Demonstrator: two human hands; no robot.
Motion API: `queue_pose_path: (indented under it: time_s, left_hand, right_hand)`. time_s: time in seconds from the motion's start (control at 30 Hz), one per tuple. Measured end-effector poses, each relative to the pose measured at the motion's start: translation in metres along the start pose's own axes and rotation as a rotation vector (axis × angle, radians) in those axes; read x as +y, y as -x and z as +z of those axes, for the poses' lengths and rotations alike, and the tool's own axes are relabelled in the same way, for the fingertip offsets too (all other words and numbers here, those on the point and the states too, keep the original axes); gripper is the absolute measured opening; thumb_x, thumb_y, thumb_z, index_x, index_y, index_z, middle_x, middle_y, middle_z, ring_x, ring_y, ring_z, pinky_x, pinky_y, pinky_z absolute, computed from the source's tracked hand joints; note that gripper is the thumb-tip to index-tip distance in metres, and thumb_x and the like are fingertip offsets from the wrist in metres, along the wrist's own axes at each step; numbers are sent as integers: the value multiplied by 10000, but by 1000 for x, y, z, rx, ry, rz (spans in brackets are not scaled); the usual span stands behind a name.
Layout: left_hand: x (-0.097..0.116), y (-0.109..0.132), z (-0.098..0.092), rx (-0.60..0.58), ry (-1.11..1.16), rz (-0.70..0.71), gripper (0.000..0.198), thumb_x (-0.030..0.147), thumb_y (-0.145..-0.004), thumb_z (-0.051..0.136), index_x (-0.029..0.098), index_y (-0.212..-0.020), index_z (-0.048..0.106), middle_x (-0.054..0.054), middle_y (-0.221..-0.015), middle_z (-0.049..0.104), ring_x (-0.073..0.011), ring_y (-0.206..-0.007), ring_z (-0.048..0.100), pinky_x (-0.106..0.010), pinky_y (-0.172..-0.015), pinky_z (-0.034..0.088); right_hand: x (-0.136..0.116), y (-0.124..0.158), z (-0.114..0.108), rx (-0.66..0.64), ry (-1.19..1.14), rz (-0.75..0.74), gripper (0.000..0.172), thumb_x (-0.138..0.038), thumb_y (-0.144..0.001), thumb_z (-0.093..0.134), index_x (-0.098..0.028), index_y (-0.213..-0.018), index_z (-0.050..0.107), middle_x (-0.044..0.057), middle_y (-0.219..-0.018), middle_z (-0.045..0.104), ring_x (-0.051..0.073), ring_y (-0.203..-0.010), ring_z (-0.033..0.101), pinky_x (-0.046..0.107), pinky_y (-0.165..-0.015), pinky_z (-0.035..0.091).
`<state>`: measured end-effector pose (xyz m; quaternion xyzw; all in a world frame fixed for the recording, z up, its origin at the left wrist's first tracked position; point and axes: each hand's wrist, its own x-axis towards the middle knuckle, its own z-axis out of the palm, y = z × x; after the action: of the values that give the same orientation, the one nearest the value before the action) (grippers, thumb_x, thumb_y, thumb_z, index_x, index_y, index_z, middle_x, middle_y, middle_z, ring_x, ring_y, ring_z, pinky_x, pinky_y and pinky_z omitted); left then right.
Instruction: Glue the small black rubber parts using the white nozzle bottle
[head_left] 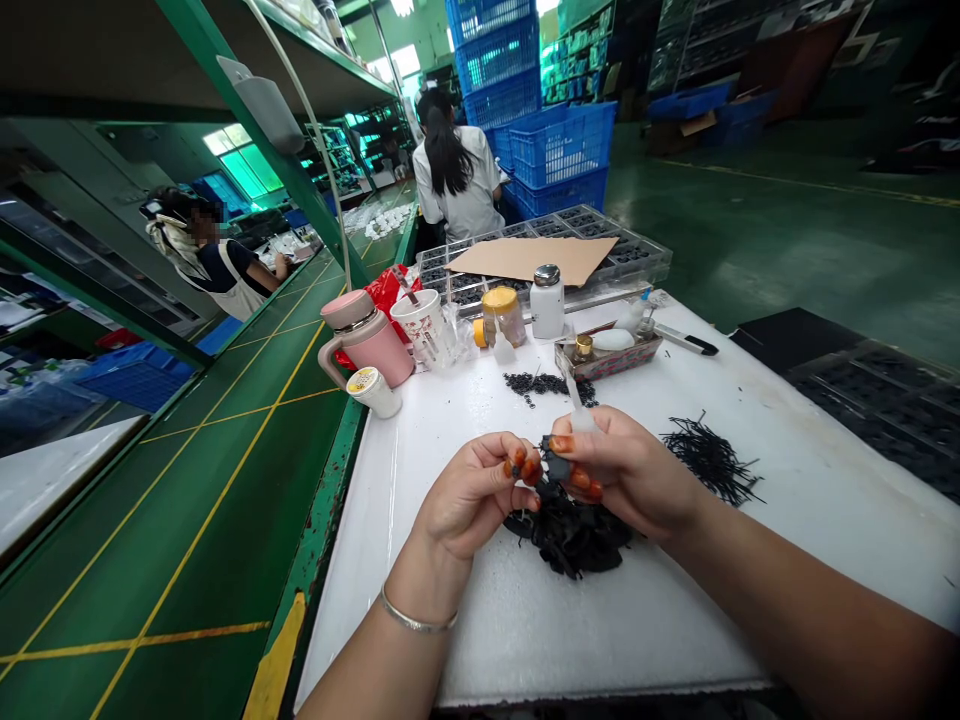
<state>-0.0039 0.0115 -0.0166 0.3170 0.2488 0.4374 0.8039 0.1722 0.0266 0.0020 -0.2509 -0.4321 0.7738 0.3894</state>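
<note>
**Orange-tipped fingers (529, 470) clench a small black piece (556, 462) above the worktop (480, 625)**

The left hand (472, 495), with a metal bangle (418, 622) on its wrist, and the right hand (626, 470) meet over the white worktop, their covered fingertips closed on the small black piece from both sides. A translucent plastic nozzle (579, 415) rises from the right hand, which appears to hold it, though the grip is partly hidden. Directly beneath the hands lies a heap of black parts (570, 535). A bundle of black strands (709, 460) sits to the right, and black granules (544, 385) are scattered ahead.

Further along stand a pink tumbler (367, 340), a paper cup (420, 325), a yellow-lidded jar (501, 315), a white bottle with a metal cap (547, 302), and a small tin tray (607, 358). A box cutter (686, 338) lies near the tray. Beyond them, cardboard (529, 258) rests on a clear compartmented tray (637, 255). A co-worker in a white shirt (457, 170) sits beside stacked blue crates (559, 145).
</note>
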Motion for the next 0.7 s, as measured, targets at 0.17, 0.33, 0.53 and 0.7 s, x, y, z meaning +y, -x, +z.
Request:
queue_pose_path:
  time_s: [0.17,0.33,0.53,0.7]
  left_hand:
    - [1,0,0,-19,23,5,150,166,-703,759,115,-708,618,-19,-742,539,-103,-702,538,-191,-569,548]
    - [1,0,1,-26,21,9,147,162,-714,745,113,-699,607,-15,-730,515,-100,-697,518,-190,-573,547]
    - [1,0,0,-1,5,4,172,179,-695,764,119,-706,603,-15,-742,532,-103,-699,530,-192,-569,539]
    - [1,-1,0,47,-35,-18,230,234,-657,808,115,-713,619,-22,-736,590,-92,-621,573,-183,-541,529]
  right_hand:
    - [-3,-4,-3,-22,-261,161,183,-221,-719,641,-122,-585,566,-30,-459,433,40,-390,329,157,-385,249]
    - [-5,-5,-5,-44,-382,235,160,-193,-682,657,-120,-589,549,-37,-467,425,28,-391,304,134,-374,232]
    - [-2,-4,-4,-32,-324,214,153,-210,-690,652,-118,-609,560,-37,-466,429,31,-391,308,141,-377,236]
    - [2,0,0,-45,-87,104,247,-260,-753,665,-130,-583,540,-25,-483,467,51,-421,367,178,-410,248]
